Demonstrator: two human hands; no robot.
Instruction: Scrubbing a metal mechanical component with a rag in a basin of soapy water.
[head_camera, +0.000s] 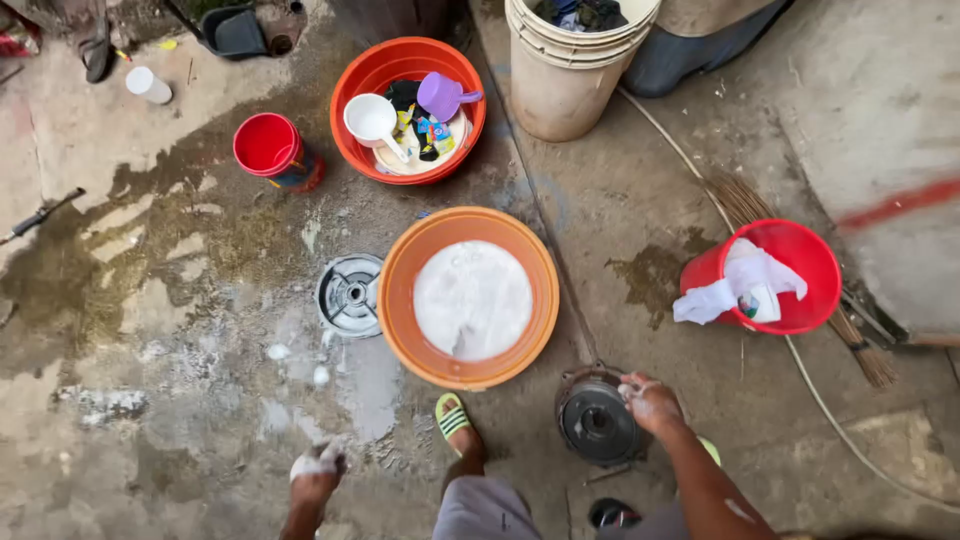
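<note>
- My right hand (650, 403) rests on the rim of a dark round metal pot (598, 422) that sits on the wet concrete floor (150, 400); the fingers are soapy and curl over the pot's upper edge in a closed grip.
- My left hand (316, 470) hangs free over the floor, well apart from the pot, covered in white suds; it holds nothing, and its fingers are loosely bent, neither clenched nor spread.
- My foot in a green sandal (452, 417) stands between the two hands, just below the orange basin (468, 297).
- The orange basin lies straight ahead of me, filled with foamy white water.
- Just beside the basin's left edge, a round metal stove part (349, 295) lies flat on the floor, with patches of foam on the ground near it.
- Farther up sits a red-orange basin (408, 108) holding a white cup (372, 120), a purple cup (442, 96) and some dark and coloured items I cannot tell apart.
- A small red bucket (268, 148) stands to the left of that basin.
- A red bucket (772, 275) with white cloth (740, 282) hanging over its rim stands to the right, next to a straw broom (760, 215) lying on the floor.
- A tall cream bucket (565, 70) with dark clothes inside stands at the top.
</note>
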